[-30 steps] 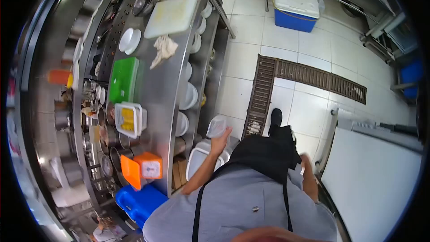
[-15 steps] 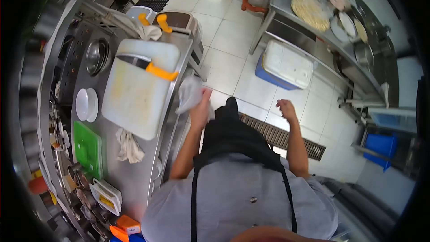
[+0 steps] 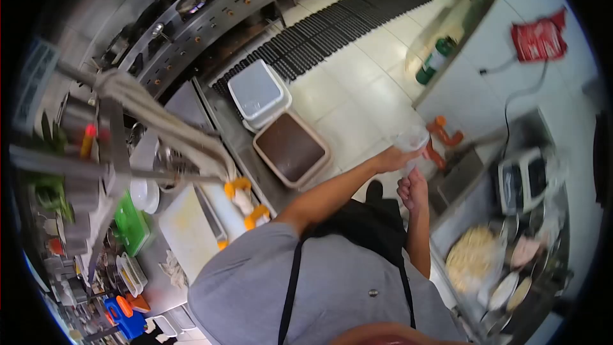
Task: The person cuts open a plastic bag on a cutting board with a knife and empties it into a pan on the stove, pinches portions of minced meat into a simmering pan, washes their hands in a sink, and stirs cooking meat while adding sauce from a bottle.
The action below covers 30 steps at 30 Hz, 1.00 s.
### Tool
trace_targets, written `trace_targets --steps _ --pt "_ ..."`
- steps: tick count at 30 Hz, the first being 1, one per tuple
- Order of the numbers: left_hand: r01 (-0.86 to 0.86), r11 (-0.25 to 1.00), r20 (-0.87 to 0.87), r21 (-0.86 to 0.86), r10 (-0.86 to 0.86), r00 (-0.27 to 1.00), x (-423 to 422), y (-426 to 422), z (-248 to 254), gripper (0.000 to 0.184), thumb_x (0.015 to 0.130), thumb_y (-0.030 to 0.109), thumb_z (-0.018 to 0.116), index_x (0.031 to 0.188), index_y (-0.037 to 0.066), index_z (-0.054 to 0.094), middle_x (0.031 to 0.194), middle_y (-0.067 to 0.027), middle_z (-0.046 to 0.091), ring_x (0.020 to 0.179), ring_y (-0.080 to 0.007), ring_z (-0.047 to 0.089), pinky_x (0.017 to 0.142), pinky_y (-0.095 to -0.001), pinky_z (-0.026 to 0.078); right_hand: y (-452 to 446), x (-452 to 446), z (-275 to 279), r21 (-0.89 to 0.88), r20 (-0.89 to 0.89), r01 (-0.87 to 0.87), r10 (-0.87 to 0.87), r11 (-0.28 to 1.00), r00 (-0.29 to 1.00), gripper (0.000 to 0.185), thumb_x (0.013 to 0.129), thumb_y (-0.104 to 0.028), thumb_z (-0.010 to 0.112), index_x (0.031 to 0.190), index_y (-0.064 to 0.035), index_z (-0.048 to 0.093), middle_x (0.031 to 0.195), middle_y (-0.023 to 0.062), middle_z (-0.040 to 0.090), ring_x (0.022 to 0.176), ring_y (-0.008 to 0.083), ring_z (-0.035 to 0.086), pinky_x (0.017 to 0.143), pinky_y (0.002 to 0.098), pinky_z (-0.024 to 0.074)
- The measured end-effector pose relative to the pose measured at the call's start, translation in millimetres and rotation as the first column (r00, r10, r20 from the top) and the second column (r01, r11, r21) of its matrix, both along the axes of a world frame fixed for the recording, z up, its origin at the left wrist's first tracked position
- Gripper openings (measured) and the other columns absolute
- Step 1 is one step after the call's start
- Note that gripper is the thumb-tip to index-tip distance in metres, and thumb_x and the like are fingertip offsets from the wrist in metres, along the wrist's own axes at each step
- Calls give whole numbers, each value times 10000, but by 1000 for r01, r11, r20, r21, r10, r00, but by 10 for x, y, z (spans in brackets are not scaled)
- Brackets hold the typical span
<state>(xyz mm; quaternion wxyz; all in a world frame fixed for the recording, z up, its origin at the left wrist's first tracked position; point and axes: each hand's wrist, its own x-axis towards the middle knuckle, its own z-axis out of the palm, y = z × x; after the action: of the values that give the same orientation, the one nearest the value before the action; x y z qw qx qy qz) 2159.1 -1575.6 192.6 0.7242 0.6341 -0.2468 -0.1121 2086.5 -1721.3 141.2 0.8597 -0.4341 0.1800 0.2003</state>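
Observation:
My left hand [image 3: 392,158] is stretched out in front of me, its fingers closed around a crumpled, see-through plastic bag [image 3: 412,138]. Just below it, my right hand [image 3: 414,191] is closed, with its fingertips at the bag's lower end. The fold between the two hands is small and partly hidden by the fingers. Beyond the bag, orange pipes [image 3: 445,135] stand out from the wall base.
At left, a steel counter holds white cutting boards [image 3: 185,230] and a green lid [image 3: 131,225]. Ahead are a brown-topped bin [image 3: 290,149] and a grey-lidded bin [image 3: 257,91]. A pale dough-like food [image 3: 472,259] lies on the right counter. Black mats [image 3: 325,32] cover part of the floor.
My view has turned toward the stoves and bins. Both hands have come together, the left carrying the plastic bag across to the right hand, which was apart from it before.

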Motion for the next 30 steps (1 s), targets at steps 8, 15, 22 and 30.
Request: trace_targets --steps 8,15,22,30 --pt "-641 767 -414 21 590 693 1946 1819 -379 224 987 244 537 1083 50 597 1009 -23 624 947 -125 563 848 -278 459 1317 3116 187 -53 35 -726 728 686 685 116 966 -150 475 1069 -122 521 572 -74 341 409 30 272 348 193 228" --pt "-753 638 -120 160 770 626 3503 3150 -628 30 885 59 575 914 60 570 867 3 595 782 -121 558 680 -267 448 2649 5498 -286 -76 -98 -894 889 441 447 115 996 -177 464 1056 -100 526 566 -78 336 409 23 252 346 195 212" --pt "-956 126 -447 264 895 -6 3972 4275 -12 253 862 116 653 1080 7 585 1005 -47 626 863 -118 567 771 -254 457 4743 7454 -157 -182 -100 -971 980 153 173 172 990 -208 496 955 -97 622 564 -84 323 409 31 235 354 229 191" --pt "-694 -591 -506 412 485 -713 4197 4823 -242 274 851 177 698 1044 -8 638 948 -40 621 833 -125 560 758 -258 428 8866 10829 1184 -475 562 -670 783 570 267 122 882 -150 549 854 -51 613 656 3 500 515 100 458 408 281 349"
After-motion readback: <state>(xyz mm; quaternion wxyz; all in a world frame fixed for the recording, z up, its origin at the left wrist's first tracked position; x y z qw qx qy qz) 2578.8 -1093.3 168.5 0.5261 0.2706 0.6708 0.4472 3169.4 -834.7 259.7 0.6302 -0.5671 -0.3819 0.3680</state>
